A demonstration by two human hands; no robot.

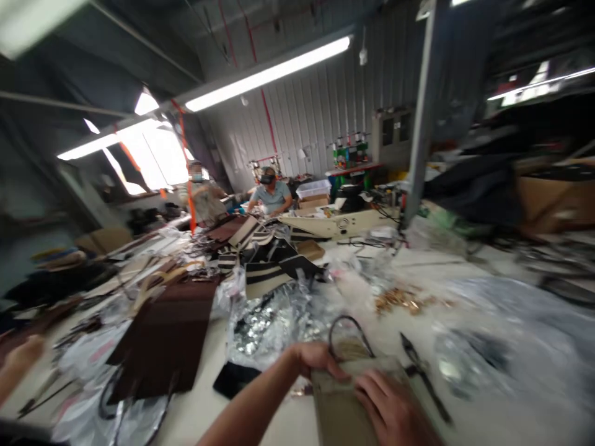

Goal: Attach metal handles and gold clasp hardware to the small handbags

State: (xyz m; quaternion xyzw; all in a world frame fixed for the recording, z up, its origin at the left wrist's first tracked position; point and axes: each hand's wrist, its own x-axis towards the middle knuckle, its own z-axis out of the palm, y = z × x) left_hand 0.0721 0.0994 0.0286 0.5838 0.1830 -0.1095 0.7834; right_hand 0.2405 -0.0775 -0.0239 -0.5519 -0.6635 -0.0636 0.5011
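A flat khaki bag piece point(339, 409) lies at the bottom middle of the table. My left hand point(316, 361) curls over its top left edge and grips it. My right hand point(393, 412) rests on its right side with fingers pressed together against the fabric. A thin dark cord loop point(346, 325) rises from the top of the piece just beyond my left hand. The picture is blurred by motion.
Dark pliers point(421, 371) lie right of the piece. A black flat object point(235, 379), crinkled clear plastic point(264, 328), a brown panel point(162, 347), striped bag parts point(264, 260) and small brass fittings point(400, 300) cover the table. Another person's hand point(21, 359) shows far left; two people point(272, 192) work at the back.
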